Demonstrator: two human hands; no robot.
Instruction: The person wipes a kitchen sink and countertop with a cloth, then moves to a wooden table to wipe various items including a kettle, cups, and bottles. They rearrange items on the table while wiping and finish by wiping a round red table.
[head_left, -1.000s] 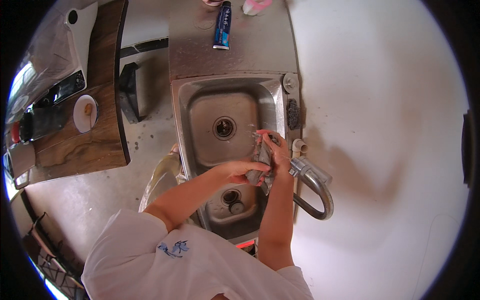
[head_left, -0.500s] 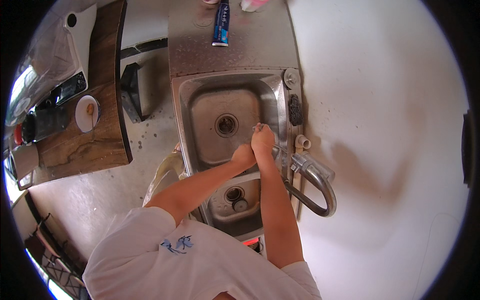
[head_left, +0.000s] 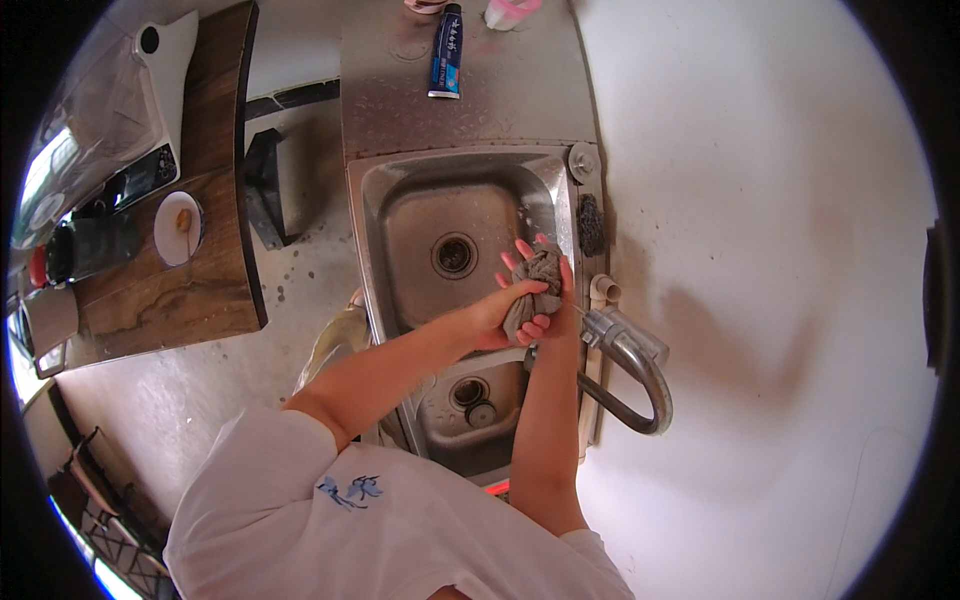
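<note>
Near the centre of the frame, your left hand [head_left: 490, 317] grasps a bunched grey cloth [head_left: 535, 285] against your right hand [head_left: 563, 300], whose fingers are spread. The steel sink [head_left: 415, 225] is below them. You have the curved tap [head_left: 647, 372] at right, and a blue tube [head_left: 446, 55] at the top.

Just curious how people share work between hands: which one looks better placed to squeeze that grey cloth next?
Probably the left hand: its thumb lies across the cloth, fingertips curled at the lower end. The right hand has its fingers spread open.

Head-worn fisheye, looking down on sink [head_left: 415, 225].
</note>
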